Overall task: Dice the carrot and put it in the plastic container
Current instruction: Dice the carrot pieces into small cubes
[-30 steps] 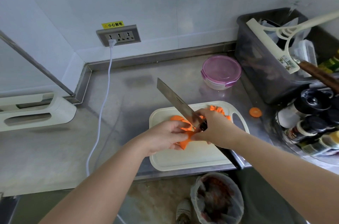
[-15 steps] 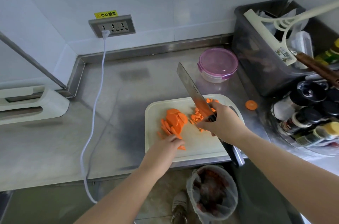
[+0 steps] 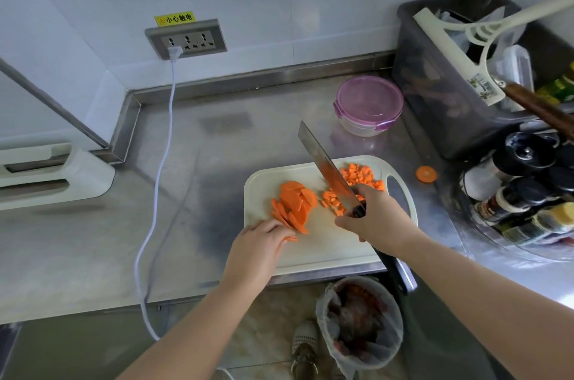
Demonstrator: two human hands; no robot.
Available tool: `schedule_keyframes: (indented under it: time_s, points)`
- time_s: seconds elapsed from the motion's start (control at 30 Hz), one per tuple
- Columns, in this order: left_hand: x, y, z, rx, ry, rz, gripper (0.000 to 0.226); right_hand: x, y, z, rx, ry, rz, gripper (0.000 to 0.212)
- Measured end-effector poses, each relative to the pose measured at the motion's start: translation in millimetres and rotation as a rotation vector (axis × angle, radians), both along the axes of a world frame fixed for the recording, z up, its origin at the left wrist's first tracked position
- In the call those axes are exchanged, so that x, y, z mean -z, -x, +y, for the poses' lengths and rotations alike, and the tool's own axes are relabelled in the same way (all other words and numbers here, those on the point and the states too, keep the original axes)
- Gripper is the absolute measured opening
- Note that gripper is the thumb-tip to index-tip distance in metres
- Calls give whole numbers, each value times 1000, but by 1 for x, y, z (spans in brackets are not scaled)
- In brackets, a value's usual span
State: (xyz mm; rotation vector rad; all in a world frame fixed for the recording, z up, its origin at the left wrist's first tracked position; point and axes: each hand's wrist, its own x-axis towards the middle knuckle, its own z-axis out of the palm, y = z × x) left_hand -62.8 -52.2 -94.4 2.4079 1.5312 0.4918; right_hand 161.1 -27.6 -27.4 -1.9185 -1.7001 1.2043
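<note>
A white cutting board (image 3: 323,243) lies at the counter's front edge. On its left part sits a fanned pile of carrot slices (image 3: 293,205); diced carrot (image 3: 357,180) is heaped at its far right. My left hand (image 3: 259,246) touches the near end of the slices with its fingertips. My right hand (image 3: 377,218) grips the handle of a cleaver (image 3: 326,162), whose blade points up and away over the board between the two piles. The plastic container (image 3: 368,104), with a purple lid on it, stands behind the board.
One carrot round (image 3: 426,173) lies on the steel counter right of the board. A dark bin (image 3: 459,81) with a squeegee and a rack of bottles (image 3: 528,193) crowd the right side. A white cable (image 3: 161,180) hangs from the wall socket. A lined waste bin (image 3: 360,320) sits below.
My left hand let go of the carrot slices and drew back to their near edge. The cleaver swung right, above the board's middle.
</note>
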Motion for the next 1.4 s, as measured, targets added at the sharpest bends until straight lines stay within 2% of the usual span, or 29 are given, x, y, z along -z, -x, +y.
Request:
schedule_keyframes:
  time_s: [0.2,0.3,0.4,0.63,1.2,1.4]
  points:
    - [-11,21,13,107,161,6,14,3,8,-4,-24,-3,36,45]
    - [-19,27,22,39,220,-28,17,10,19,-7,-24,-37,38,49]
    - [-26,27,40,-11,186,-17,15,17,29,-10,-9,-63,34,48]
    - [-31,19,68,126,361,306,19,19,32,-10,4,-73,13,47]
    - [-34,14,66,222,237,414,29,27,33,-12,31,-58,34,48]
    - [-29,15,70,248,225,464,27,37,45,-4,108,-139,21,44]
